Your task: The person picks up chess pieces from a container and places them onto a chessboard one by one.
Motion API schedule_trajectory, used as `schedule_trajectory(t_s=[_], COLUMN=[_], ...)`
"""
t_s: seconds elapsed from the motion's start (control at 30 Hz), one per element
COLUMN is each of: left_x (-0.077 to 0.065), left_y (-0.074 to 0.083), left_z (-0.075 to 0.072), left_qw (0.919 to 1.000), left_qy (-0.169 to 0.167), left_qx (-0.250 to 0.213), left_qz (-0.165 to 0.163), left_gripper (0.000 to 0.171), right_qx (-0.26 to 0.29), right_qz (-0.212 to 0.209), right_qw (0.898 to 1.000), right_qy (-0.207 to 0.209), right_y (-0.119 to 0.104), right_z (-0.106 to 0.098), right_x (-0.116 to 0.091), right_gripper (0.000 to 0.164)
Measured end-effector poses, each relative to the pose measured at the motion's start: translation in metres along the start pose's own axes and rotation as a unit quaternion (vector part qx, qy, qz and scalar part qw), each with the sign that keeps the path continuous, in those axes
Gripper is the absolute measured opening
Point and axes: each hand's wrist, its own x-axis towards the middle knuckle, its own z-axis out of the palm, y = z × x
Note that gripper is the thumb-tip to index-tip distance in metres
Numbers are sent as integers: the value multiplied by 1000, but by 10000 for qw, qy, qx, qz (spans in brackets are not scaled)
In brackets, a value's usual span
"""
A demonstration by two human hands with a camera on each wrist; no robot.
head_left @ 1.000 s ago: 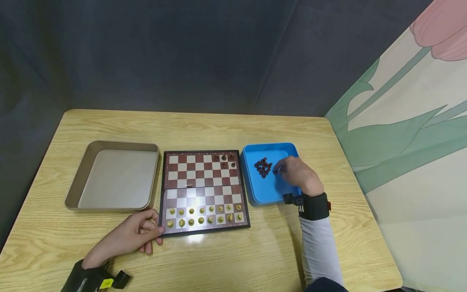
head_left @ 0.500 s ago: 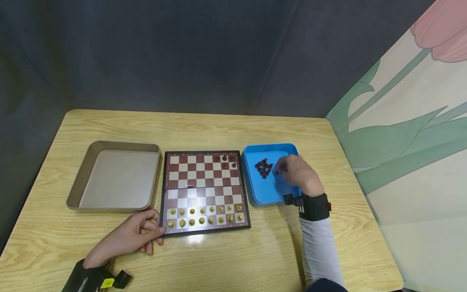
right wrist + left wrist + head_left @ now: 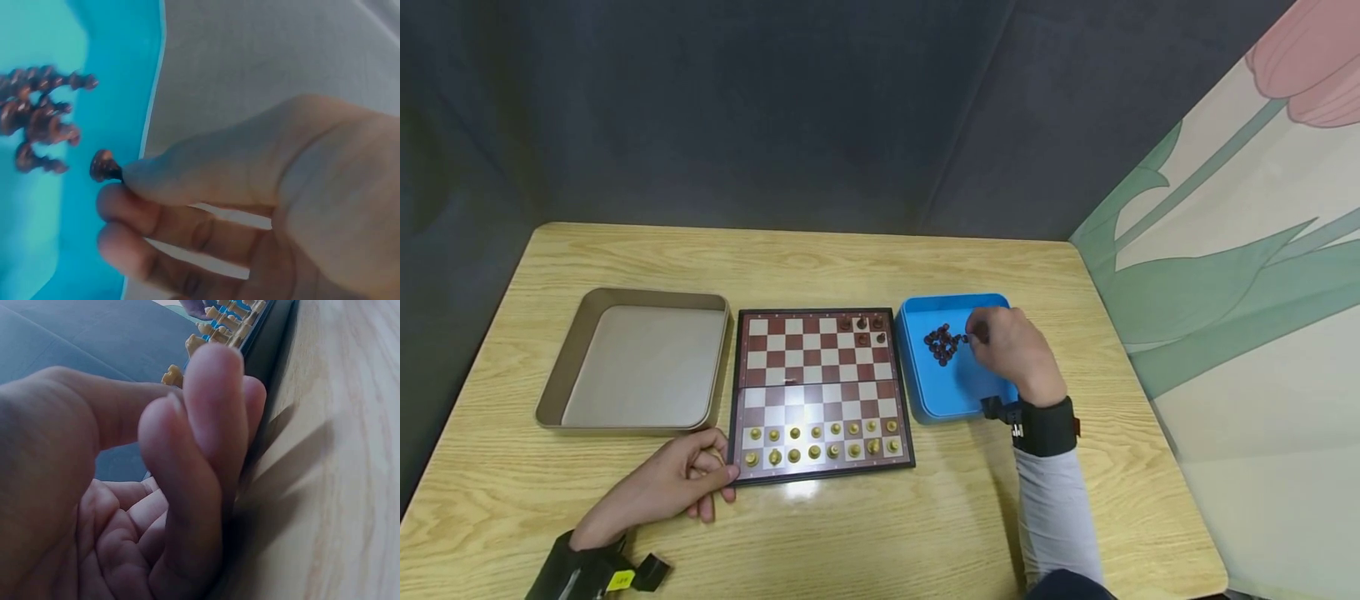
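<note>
In the head view, my left hand (image 3: pixel 677 479) holds the near left corner of the chessboard (image 3: pixel 805 375), thumb on the edge and some fingers beneath. Gold chess pieces (image 3: pixel 814 452) fill the two near rows. Several dark pieces (image 3: pixel 862 324) stand at the far right corner. Over the blue tray (image 3: pixel 951 400), my right hand (image 3: pixel 1015 354) pinches a dark brown chess piece (image 3: pixel 103 167) between thumb and index finger, its base pointing outward; the fingertips hide its top. A cluster of dark pieces (image 3: pixel 942 344) lies in the tray beside that hand.
A beige-brown tray (image 3: pixel 640 367) stands left of the board, close to the left hand. The blue tray sits right beside the board. Wooden table (image 3: pixel 820 542) surrounds them, with a dark curtain (image 3: pixel 775 117) behind and a patterned cloth (image 3: pixel 1240 333) at right.
My right hand has moved slightly toward the far side of the blue tray and lifted, with the dark chess piece in its pinch. My left hand stays on the board's corner.
</note>
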Motion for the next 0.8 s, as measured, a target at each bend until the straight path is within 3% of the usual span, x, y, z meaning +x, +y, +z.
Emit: schedule_trajectory(t_s=[0.43,0.8], left_x=[-1,-2], left_y=[3,0], left_z=[-1,-1], left_qw=[10000,10000], left_qy=[19,71], left_qx=[46,-16], left_qz=[69,44], left_gripper=[31,30], right_qx=[-42,301], right_qz=[-473,-1437], right_qw=[9976,9835], right_qy=[497,1061], right_y=[-37,-66], right_z=[-9,-9], right_x=[0,11], right_gripper=[9,11])
